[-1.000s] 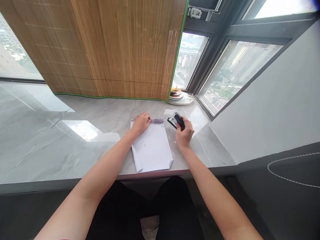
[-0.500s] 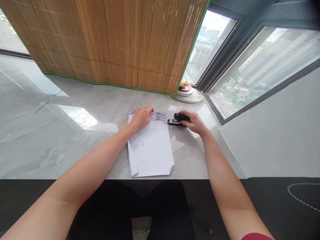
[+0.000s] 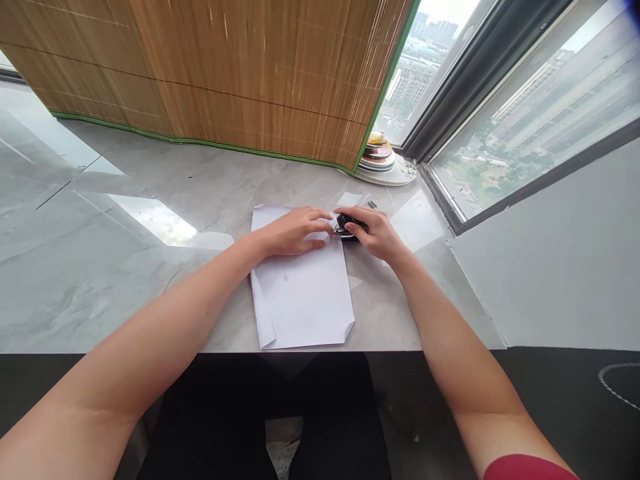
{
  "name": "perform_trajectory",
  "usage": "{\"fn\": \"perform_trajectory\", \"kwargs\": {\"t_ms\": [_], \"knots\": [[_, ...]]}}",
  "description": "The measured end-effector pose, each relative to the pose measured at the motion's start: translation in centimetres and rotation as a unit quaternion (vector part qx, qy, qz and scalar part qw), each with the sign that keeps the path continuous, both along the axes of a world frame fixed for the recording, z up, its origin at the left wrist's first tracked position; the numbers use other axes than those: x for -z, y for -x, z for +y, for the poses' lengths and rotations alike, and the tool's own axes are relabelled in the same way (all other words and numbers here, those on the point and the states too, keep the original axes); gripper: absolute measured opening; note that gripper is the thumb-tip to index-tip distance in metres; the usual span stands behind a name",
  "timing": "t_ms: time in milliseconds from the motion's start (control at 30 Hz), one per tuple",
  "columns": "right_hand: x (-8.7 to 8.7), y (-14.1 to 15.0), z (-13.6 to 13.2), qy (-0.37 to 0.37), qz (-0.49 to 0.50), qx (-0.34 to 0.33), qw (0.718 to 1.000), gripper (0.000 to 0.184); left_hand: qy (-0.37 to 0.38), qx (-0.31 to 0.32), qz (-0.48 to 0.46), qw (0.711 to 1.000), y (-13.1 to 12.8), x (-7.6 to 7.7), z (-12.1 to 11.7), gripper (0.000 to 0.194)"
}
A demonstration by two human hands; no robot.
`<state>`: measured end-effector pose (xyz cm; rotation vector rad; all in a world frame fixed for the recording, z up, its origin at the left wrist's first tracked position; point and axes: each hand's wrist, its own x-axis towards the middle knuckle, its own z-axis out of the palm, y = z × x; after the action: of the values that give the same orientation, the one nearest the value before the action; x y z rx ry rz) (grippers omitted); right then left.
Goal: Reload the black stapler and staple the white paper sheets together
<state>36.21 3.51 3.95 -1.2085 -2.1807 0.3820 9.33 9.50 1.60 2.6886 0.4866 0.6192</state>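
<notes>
White paper [image 3: 305, 300] lies on the marble-patterned counter, its lower corners curled. Over its upper part rests my left hand [image 3: 297, 232], palm down, with the fingers apart and their tips close to the stapler's front end. The black stapler [image 3: 345, 223] is at the paper's upper right edge, and my right hand [image 3: 380, 235] is wrapped round it from the right. Fingers of both hands hide most of the stapler's front and the printed patch beneath. Whether the paper's edge sits between the stapler's jaws, I cannot tell.
A small grey strip [image 3: 371, 205] lies behind the stapler. Stacked plates [image 3: 383, 167] stand at the back corner by the window [image 3: 530, 127]. A bamboo blind [image 3: 225, 80] hangs along the back of the counter [image 3: 125, 293], whose front edge is near my legs.
My left hand has slid right and turned flat, covering the printed patch. My right hand has brought the stapler left to the paper's edge. The view has shifted slightly.
</notes>
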Motion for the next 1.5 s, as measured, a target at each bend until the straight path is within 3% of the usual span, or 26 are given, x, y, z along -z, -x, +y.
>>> {"fn": "perform_trajectory", "kwargs": {"t_ms": [67, 300, 700, 1500], "knots": [[0.1, 0.1, 0.0, -0.007, -0.008, 0.018, 1.0, 0.036, 0.002, 0.037, 0.016, 0.999, 0.2, 0.2, 0.0, 0.032], [0.1, 0.9, -0.3, -0.008, -0.037, 0.077, 0.996, 0.038, 0.006, 0.046, 0.063, 0.997, 0.3, 0.4, 0.0, 0.042], [0.4, 1.6, -0.6, -0.003, -0.029, 0.136, 0.99, 0.037, -0.03, 0.024, 0.081, 0.996, -0.1, 0.4, -0.1, 0.042], [0.3, 2.0, -0.7, -0.001, -0.072, 0.134, 0.988, 0.036, -0.012, 0.007, 0.06, 0.998, -0.7, 1.2, 0.0, 0.043]]}}
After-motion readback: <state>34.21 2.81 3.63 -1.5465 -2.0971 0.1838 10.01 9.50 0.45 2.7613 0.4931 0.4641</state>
